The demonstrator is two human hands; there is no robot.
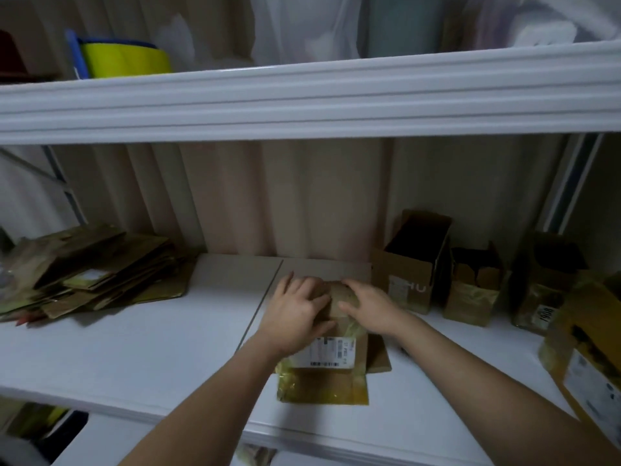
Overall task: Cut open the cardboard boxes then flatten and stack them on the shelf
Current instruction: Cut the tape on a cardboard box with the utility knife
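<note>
A flattened cardboard box [331, 364] lies near the middle of a white shelf [134, 348], slightly toward 5 o'clock from the centre of the view. It is brown, with a white shipping label [327, 352] on its upper face and shiny yellowish tape across its near end. Its far end, a folded flap, sits under both hands.

The left hand [297, 312] presses down on the flap from 9 o'clock, fingers spread and mostly straight, palm flat on the cardboard. The right hand [368, 306] presses on the same flap from 3 o'clock, fingers extended and slightly bent over the edge; neither hand clearly grips anything. Both bare forearms reach in from the bottom of the view.

Beneath the box's far end lies a flat grey sheet of board [302, 269] reaching to the back wall.

At 9 o'clock, well apart from the box, a loose stack of flattened cardboard [90, 274] rests on the shelf. At 3 o'clock stand three open cardboard boxes in a row: the nearest open box [415, 264] upright just beside the right hand, a smaller torn box [470, 287] next, and a darker box [544, 284] beyond. At 4 o'clock, a large taped box [591, 364] with a label sits at the shelf's edge.

At 12 o'clock runs an upper shelf [302, 95], with a yellow and blue container [121, 58] at 11 o'clock.
</note>
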